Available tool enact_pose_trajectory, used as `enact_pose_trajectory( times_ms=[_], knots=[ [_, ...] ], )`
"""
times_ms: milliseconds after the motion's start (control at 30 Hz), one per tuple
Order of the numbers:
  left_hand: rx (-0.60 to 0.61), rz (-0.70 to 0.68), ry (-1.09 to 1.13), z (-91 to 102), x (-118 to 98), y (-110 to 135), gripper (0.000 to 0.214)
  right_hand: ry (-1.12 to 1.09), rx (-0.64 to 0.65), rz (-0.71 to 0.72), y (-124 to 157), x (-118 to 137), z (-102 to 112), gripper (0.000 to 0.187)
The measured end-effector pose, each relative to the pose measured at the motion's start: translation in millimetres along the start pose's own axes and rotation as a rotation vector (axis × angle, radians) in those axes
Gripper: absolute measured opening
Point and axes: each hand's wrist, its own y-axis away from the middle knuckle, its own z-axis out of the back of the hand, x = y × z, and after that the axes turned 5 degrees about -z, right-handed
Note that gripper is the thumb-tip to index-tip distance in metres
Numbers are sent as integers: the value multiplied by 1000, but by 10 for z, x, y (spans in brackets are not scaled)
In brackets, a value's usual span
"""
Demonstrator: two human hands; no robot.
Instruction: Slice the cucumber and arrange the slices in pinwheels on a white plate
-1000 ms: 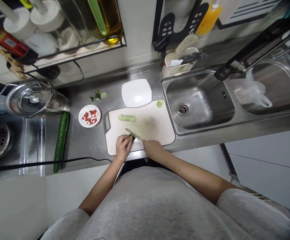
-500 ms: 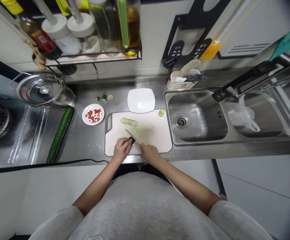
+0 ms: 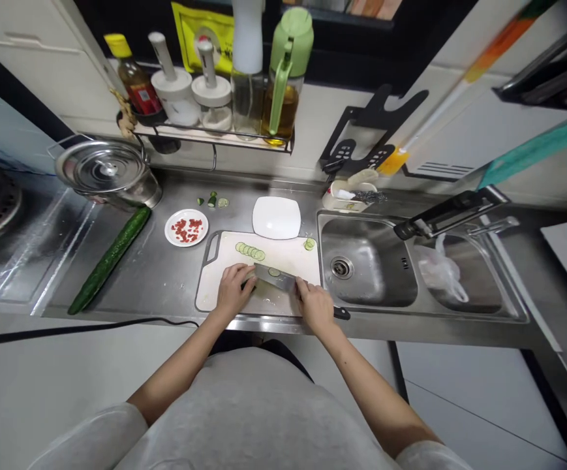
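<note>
A white cutting board lies on the steel counter. My right hand is closed round the handle of a knife, whose broad blade lies nearly flat over the board with a cucumber slice on it. My left hand rests at the blade's left end, fingers curled over a small dark cucumber piece that is mostly hidden. A row of cucumber slices sits on the board behind the hands. Two more slices lie at the board's right corner.
A white square plate sits behind the board. Left of it are a small dish of red bits, a whole cucumber, cucumber ends and a lidded steel pot. A double sink lies right. A black cable runs along the front edge.
The view has tilted up. The knife blade has turned from edge-down to lying nearly flat across the board, with a slice on it. Both hands stay at the board's front.
</note>
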Motion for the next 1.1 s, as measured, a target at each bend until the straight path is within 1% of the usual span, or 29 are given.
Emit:
enact_pose_trajectory(
  times_ms=[100,200,300,400,567,667,800,900,1000,1100],
  knots=[
    [109,-34,10,-56,-127,-201,33,18,-69,39,25,-63,37,50],
    [222,-34,6,-120,-220,-360,31,26,-108,79,56,-121,38,49],
    [309,-12,50,-171,-262,-445,21,31,-119,101,92,-181,2,47],
    [351,21,125,-217,-290,-472,15,36,-112,90,139,-229,-42,46],
    [365,91,201,-315,-346,-494,3,38,-82,53,212,-276,-100,48],
    [344,151,199,-371,-326,-551,5,37,-67,43,227,-289,-126,48],
    [270,239,110,-428,-197,-691,9,24,-63,16,223,-296,-143,47],
    [259,292,15,-459,-72,-799,13,7,-71,3,225,-304,-152,46],
    [265,300,-41,-481,21,-865,19,-11,-77,-7,234,-317,-172,46],
    [260,275,-90,-496,69,-879,22,-30,-77,-20,244,-330,-200,45]
  ],
)
